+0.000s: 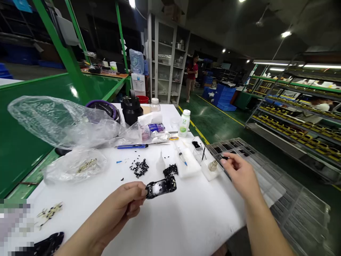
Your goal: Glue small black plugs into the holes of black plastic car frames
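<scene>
Between the thumb and fingers of my left hand [130,199] is a black model car shell [161,187], held by one end above the white table. My right hand [239,174] is over the near edge of a clear compartment tray [293,199], thumb and fingertips pinched together. Something dark shows at those fingertips, too small to name. Just beyond the shell lie two piles of small black parts [139,168], with a white squeeze bottle [160,163] upright between them. White foam blocks [189,163] hold a blue-tipped syringe-like tool [183,159] and a small glass bottle [212,165].
At the left lie a clear plastic bag [74,167] with small pieces and a large puffed bag [64,122]. A blue utility knife [132,146], a white drink bottle [184,122] and a black jug [131,110] stand or lie farther back. A person [191,76] stands in the aisle.
</scene>
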The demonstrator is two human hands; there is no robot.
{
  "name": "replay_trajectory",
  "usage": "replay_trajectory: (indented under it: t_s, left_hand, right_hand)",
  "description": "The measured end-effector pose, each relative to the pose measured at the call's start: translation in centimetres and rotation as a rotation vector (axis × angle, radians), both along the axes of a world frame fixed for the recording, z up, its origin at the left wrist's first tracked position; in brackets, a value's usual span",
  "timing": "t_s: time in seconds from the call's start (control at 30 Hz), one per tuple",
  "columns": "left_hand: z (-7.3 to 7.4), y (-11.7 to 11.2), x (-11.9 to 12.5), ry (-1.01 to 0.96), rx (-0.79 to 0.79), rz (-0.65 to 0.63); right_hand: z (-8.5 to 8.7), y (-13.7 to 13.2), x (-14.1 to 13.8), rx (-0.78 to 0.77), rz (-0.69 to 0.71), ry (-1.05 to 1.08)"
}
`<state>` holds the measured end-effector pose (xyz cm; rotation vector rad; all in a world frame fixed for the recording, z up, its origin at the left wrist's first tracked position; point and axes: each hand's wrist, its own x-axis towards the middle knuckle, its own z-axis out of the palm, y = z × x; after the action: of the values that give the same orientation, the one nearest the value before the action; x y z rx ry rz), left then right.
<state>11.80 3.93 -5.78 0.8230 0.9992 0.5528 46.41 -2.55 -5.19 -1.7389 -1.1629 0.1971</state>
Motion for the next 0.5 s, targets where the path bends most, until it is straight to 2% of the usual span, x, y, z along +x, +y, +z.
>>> replay_trajectory:
  t_s: [0.07, 0.17, 0.27, 0.37, 0.43, 0.47, 0.5]
  left_hand:
    - [0.1, -0.2, 0.3, 0.027, 0.036, -0.013]
    - [0.6, -0.3, 0.6, 0.072, 0.118, -0.010]
    - [1.0, -0.3, 0.6, 0.088, 0.168, 0.003]
    - [1.2, -0.4, 0.5, 0.092, 0.190, 0.009]
    - [1.3, -0.5, 0.5, 0.093, 0.196, 0.017]
    - [1.4, -0.5, 0.5, 0.092, 0.199, 0.022]
    - [1.4, -0.6, 0.5, 0.089, 0.199, 0.024]
  right_hand:
    - [-0.9, 0.7, 0.5, -0.108, 0.015, 0.032]
    - [-1.3, 1.6, 0.6, -0.124, -0.006, 0.032]
    - [-1.0, 1.9, 0.6, -0.125, -0.024, 0.019]
    - [-0.2, 1.6, 0.0, -0.158, -0.084, -0.092]
    - [0.9, 1.2, -1.4, -0.025, -0.171, -0.121]
    - [1.5, 0.8, -2.6, 0.142, -0.233, -0.094]
    - [2.2, 0.5, -4.0, 0.380, -0.280, -0.022]
